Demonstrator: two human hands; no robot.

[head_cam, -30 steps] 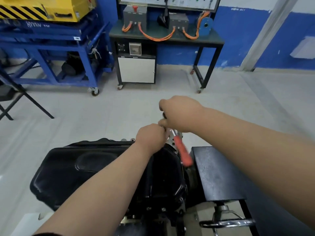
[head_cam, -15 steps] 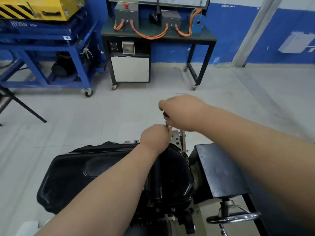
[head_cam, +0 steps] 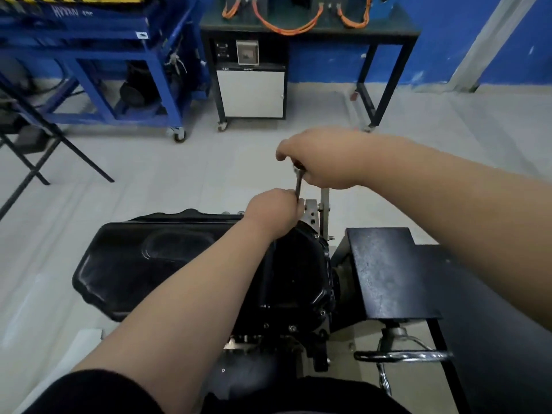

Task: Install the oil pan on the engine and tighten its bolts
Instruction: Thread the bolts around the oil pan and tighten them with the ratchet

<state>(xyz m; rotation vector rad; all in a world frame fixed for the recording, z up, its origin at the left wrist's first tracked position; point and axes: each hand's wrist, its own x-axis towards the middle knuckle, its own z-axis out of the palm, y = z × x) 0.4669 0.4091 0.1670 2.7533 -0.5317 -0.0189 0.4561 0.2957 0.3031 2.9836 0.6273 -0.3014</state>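
The black oil pan [head_cam: 155,258] lies on the engine [head_cam: 286,333], which is mounted on a stand in front of me. At the pan's far edge my left hand [head_cam: 273,212] is curled around the lower end of a thin metal tool shaft [head_cam: 298,182]. My right hand [head_cam: 322,158] grips the top of the same tool from above, hiding its handle. The tool stands almost upright over the pan's far rim. Small bolt heads [head_cam: 292,327] show along the pan's near flange.
A black metal plate [head_cam: 385,270] of the stand sits right of the engine, with a chrome handwheel [head_cam: 400,355] below it. Across the grey floor stand a blue wheeled frame [head_cam: 125,64] and a black bench [head_cam: 307,34] with orange cables. A folding stand's legs [head_cam: 38,162] are at left.
The orange tool handle that hung below my right hand a second ago is hidden now. Both hands stay at the pan's far edge; the camera has tilted down.
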